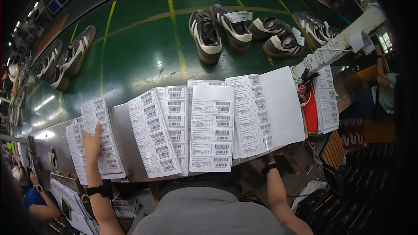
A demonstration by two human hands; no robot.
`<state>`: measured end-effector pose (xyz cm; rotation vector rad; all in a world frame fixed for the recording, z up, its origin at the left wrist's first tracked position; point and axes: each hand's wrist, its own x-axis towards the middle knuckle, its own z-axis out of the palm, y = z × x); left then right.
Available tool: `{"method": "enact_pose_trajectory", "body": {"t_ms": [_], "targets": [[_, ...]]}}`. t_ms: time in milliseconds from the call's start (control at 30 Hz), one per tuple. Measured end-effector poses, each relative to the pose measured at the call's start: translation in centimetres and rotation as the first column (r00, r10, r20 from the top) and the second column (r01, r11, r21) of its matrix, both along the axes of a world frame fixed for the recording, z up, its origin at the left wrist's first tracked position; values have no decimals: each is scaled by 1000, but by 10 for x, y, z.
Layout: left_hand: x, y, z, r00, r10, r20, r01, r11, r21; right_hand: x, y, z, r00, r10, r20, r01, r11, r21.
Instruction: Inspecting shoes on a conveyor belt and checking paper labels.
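Note:
My left hand (91, 142) grips the left edge of a stack of barcode label sheets (108, 148), thumb on top and fingers partly hidden. More label sheets (75, 150) lie under and beside that stack. In front of my body are further overlapping sheets: a tilted one (154, 135), a straight one (212, 137) and another (252, 117) next to a blank white sheet (284, 109). My right hand (269, 160) is low by the table's near edge, under the blank sheet's corner. Its fingers are hidden, so what they hold cannot be seen.
Across the sheets runs a green conveyor belt (139, 61) with yellow lines. Dark shoes with white stripes (204, 37) stand on it, more shoes (74, 58) at left. A white post (339, 39) rises at right beside a red folder (310, 109). Another person's arm (43, 209) shows lower left.

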<state>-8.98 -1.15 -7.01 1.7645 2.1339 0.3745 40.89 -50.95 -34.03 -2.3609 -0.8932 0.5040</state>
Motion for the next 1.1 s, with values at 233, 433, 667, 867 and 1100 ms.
{"method": "enact_pose_trajectory", "body": {"t_ms": [233, 433, 667, 867, 1100], "targets": [[46, -42, 34, 895, -228, -384, 283, 954, 94, -3, -27, 250, 954, -143, -263, -24, 838, -545], [147, -39, 49, 577, -769, -274, 809, 584, 65, -46, 71, 373, 828, -42, -559, -30, 992, -119], [187, -12, 65, 406, -902, 147, 914, 403, -49, -60, 194, 342, 916, 394, 69, -400, 909, 119], [247, -10, 39, 180, -969, 169, 951, 215, 220, -44, 285, 311, 724, 562, 400, -561, 817, -133], [203, -9, 46, 241, -939, 247, 946, 283, 155, -41, 305, 316, 814, 578, -58, -577, 816, 41]]}}
